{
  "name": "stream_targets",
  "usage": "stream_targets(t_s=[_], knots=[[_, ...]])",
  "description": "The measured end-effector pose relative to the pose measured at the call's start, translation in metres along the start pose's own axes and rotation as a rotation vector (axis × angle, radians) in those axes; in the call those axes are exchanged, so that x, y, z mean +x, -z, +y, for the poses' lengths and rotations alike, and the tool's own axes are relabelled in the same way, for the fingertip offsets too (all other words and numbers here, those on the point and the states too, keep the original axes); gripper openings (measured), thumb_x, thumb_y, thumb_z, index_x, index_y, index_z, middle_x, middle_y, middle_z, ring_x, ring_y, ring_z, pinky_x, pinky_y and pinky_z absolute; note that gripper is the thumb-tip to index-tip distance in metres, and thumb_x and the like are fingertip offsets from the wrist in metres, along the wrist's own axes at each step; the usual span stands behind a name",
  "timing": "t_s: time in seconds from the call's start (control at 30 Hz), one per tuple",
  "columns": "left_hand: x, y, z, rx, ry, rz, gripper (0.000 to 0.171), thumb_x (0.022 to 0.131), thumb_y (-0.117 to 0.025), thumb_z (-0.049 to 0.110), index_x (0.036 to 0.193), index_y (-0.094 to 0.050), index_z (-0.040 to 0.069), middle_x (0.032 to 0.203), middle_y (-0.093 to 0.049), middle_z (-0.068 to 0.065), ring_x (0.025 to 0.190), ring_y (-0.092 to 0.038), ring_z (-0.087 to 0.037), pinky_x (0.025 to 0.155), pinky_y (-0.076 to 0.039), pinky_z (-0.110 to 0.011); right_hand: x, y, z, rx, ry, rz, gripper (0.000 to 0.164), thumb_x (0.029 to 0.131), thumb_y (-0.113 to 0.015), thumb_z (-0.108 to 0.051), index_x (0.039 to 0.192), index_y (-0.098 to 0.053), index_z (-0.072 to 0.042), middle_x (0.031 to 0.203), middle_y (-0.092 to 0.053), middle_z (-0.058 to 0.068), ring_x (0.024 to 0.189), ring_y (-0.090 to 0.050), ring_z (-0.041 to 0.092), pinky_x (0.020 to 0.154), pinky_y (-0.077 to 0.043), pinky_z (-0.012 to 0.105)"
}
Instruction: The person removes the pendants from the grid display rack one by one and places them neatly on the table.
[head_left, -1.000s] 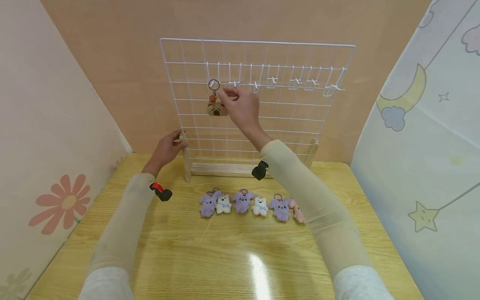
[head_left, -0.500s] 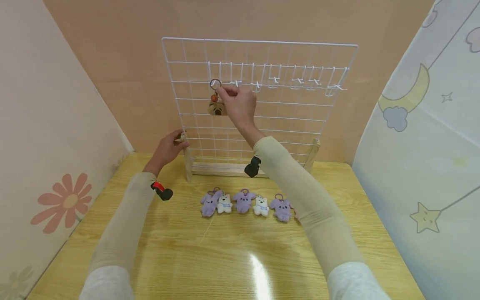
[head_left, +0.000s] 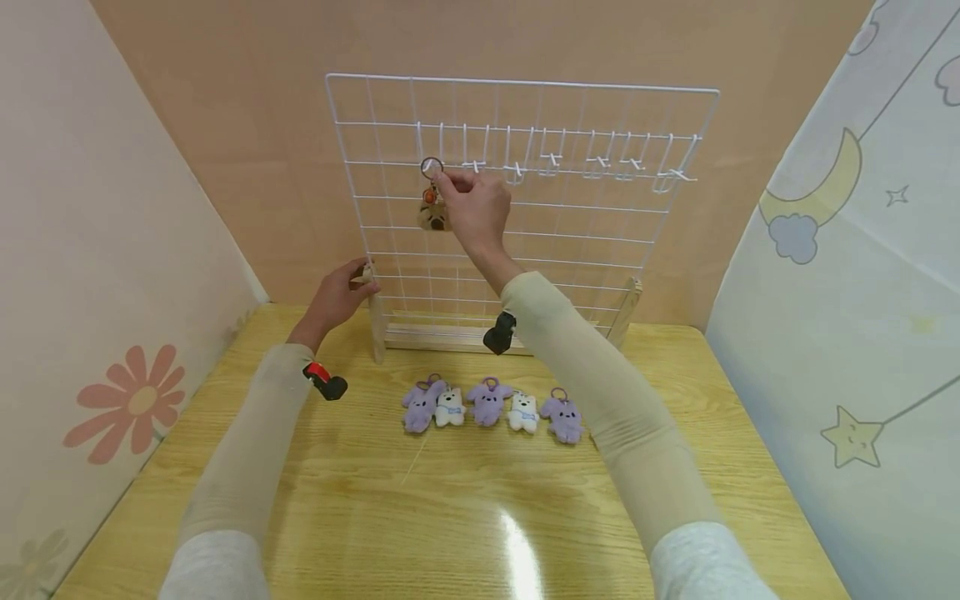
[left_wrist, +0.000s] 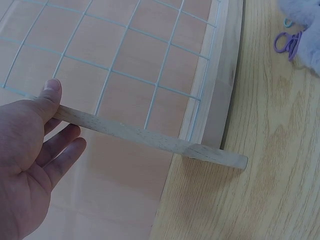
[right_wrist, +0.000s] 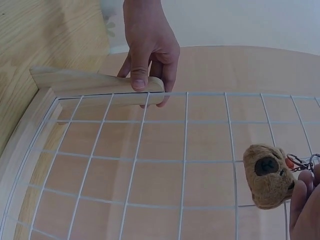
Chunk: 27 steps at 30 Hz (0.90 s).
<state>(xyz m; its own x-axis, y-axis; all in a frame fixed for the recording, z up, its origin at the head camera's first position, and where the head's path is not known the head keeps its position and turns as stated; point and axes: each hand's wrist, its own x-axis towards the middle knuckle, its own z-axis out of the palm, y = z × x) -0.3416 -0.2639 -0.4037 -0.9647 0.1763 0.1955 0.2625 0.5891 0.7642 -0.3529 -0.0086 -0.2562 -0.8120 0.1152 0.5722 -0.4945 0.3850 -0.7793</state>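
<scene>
My right hand (head_left: 477,208) pinches the metal ring (head_left: 432,167) of a brown plush bear-head keychain (head_left: 432,218), raised at the leftmost white hook of a wire grid rack (head_left: 525,82). Beside the ring hangs a small orange bead; the right wrist view shows the bear's furry head (right_wrist: 257,186) in front of the wires, with the fingertips at the ring on the frame's right edge. My left hand (head_left: 333,298) grips the rounded top of the rack's left wooden upright (left_wrist: 120,129), thumb on one side and fingers on the other.
Several more white hooks (head_left: 597,161) line the grid to the right. On the table (head_left: 360,500), in front of the rack's wooden base, lies a row of purple plush keychains (head_left: 488,405) and white bear plushes (head_left: 523,412). My right forearm passes over the row's right end.
My right forearm has shifted left and now covers the pink plush at the row's right end. The ring stays at the leftmost hook, and my left hand keeps its hold.
</scene>
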Motion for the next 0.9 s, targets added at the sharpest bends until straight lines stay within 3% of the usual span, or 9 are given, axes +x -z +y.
stream_targets(t_s=[0.63, 0.9], knots=[[-0.0006, 0.0003, -0.0005, 0.014, -0.016, 0.003, 0.061, 0.106, -0.059, 0.02, 0.159, -0.032, 0.001, 0.154, -0.043, -0.028, 0.133, -0.052, -0.047, 0.105, -0.047, -0.061, 0.0005, -0.0037, -0.0028, 0.026, -0.007, 0.031, 0.02, 0.095, -0.074, -0.025, 0.096, -0.083, -0.008, 0.085, -0.079, 0.005, 0.071, -0.069, 0.008, 0.064, -0.049, 0.017], [0.001, -0.0002, -0.0026, 0.014, -0.015, -0.002, 0.064, 0.106, -0.059, 0.026, 0.159, -0.032, 0.002, 0.153, -0.044, -0.027, 0.132, -0.054, -0.045, 0.104, -0.048, -0.06, -0.004, -0.0011, -0.0038, 0.085, -0.045, 0.021, 0.02, 0.096, -0.073, -0.024, 0.094, -0.082, -0.007, 0.084, -0.077, 0.004, 0.072, -0.065, 0.008, 0.064, -0.047, 0.019]])
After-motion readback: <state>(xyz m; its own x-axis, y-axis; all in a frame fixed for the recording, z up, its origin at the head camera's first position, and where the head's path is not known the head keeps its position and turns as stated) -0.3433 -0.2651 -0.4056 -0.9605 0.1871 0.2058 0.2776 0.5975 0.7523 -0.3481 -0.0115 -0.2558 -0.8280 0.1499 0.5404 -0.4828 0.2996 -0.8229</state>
